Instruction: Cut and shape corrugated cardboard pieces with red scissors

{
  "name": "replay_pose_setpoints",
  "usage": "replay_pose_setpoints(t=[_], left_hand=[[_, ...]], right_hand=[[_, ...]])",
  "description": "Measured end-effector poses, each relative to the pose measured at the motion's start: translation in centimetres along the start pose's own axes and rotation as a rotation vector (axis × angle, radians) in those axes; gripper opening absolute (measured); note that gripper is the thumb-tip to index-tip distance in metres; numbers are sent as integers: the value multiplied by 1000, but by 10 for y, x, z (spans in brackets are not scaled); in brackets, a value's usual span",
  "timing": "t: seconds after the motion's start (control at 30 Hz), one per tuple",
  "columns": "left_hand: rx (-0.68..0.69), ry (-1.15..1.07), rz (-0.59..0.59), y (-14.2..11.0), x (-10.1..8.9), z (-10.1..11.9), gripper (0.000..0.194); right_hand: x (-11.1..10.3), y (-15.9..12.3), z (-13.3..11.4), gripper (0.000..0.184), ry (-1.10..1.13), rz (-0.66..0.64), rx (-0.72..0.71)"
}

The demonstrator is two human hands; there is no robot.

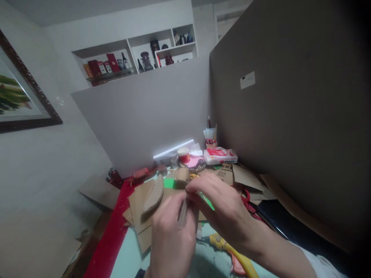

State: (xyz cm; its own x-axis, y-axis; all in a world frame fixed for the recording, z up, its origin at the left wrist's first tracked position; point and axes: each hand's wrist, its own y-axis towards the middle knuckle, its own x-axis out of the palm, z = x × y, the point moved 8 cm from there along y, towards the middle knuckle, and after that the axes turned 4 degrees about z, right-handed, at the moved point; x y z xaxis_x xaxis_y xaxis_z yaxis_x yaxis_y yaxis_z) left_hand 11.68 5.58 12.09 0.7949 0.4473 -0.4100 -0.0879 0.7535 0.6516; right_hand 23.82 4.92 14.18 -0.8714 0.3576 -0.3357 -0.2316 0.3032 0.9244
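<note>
Closed around a small, narrow piece of cardboard (182,215), my left hand (172,235) keeps it up on edge above the work surface. My right hand (223,204) comes in from the right, thumb and fingertips pinched together at the top end of that same piece. The fingers partly cover it, so its full shape is hidden. Left of my hands, a curved corrugated cardboard piece (154,196) stands over flat cardboard sheets (142,233). Just beyond my fingertips is a small folded cardboard block (181,175).
A yellow-handled tool (228,249) lies below my right wrist, near an orange handle (237,265). Red-handled scissors (246,197) are to the right. A paper cup (183,154), a tissue pack (220,155) and a pen holder (211,143) stand before grey panels (150,119).
</note>
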Motion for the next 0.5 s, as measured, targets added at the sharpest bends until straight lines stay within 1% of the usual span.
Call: replay_pose_setpoints(t=[0.1,0.23,0.37,0.43,0.5], left_hand=[[60,43,27,-1,-1,3,13],[68,41,17,-1,-1,3,15],[-5,16,-65,1,4,0,16],[-44,-8,-88,1,6,-3,16],[-89,-70,-123,0,9,-6,16]], right_hand=[[2,0,0,17,5,-15,16],[4,-3,-5,23,-1,-50,-2],[5,-5,-10,29,-35,-49,-38],[5,-4,-4,31,-29,-42,-6],[2,-2,8,28,-11,-20,61]])
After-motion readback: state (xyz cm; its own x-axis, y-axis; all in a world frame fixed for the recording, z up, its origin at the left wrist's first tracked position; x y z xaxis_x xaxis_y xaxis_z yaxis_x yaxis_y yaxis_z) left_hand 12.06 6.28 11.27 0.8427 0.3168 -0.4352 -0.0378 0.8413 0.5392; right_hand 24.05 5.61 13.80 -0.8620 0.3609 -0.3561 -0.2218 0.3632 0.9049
